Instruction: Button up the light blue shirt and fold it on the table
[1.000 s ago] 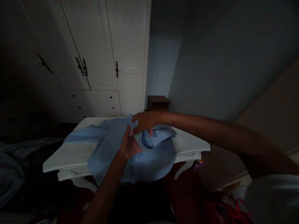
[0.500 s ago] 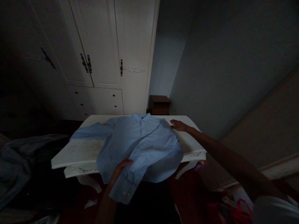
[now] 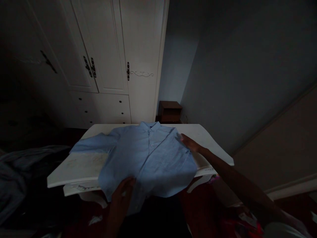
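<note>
A light blue button-up shirt lies spread front side up on a white table, collar at the far edge. One sleeve reaches out to the left; the other crosses the front diagonally, its cuff end dropping over the near edge. My left hand is at the lower front beside that sleeve, thumb and fingers apart, a gap showing between them. At the shirt's right shoulder side, my right hand touches the cloth with extended fingers, slightly blurred.
A white wardrobe with dark handles stands behind the table. A small brown cabinet sits in the corner by the grey wall. Rumpled dark cloth lies at the left, and red items are on the floor at right.
My left hand has come from under the folded-over sleeve to above it, and the sleeve lies flatter. My right hand has moved down and in to the shirt's edge.
</note>
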Tool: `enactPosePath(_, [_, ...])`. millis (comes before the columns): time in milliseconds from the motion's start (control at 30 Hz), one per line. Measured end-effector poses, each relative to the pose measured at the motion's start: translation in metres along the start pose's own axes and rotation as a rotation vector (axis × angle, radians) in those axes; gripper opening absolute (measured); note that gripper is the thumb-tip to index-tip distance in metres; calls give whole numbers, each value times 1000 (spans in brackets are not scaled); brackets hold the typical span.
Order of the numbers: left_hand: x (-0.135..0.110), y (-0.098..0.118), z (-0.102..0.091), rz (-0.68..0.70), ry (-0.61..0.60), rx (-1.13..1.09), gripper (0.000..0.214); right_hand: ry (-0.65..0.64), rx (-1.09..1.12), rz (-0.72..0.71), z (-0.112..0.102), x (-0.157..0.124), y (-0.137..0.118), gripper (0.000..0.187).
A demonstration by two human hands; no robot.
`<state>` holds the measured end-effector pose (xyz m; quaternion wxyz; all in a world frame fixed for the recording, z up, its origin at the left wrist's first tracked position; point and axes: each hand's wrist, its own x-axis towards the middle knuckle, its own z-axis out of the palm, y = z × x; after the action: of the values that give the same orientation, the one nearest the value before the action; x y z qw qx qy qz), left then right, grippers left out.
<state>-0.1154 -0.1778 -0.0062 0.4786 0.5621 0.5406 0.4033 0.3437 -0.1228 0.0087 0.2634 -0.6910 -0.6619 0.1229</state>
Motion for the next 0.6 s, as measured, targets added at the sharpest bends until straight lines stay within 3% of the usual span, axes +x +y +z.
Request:
enactPosePath(100, [4, 24, 0, 164, 80, 136, 39, 68, 92, 36, -16, -16, 11, 51])
enactPosePath(200, [29, 58, 23, 312, 15, 153, 33, 74, 152, 38, -22, -38, 16, 54])
enactPosePath(267, [54, 81, 52, 408, -84, 104, 30, 80, 157, 65, -20, -51, 15, 56])
enactPosePath(400, [115, 117, 129, 494, -275, 105, 23, 95, 112, 124, -14, -66, 7, 48])
enactPosePath(500, [157, 132, 186, 530, -382, 316, 26, 60, 62, 77, -13, -68, -2, 38])
enactPosePath(600, [190, 138, 233, 478, -415, 536, 28, 55, 17, -27, -13, -66, -11, 27])
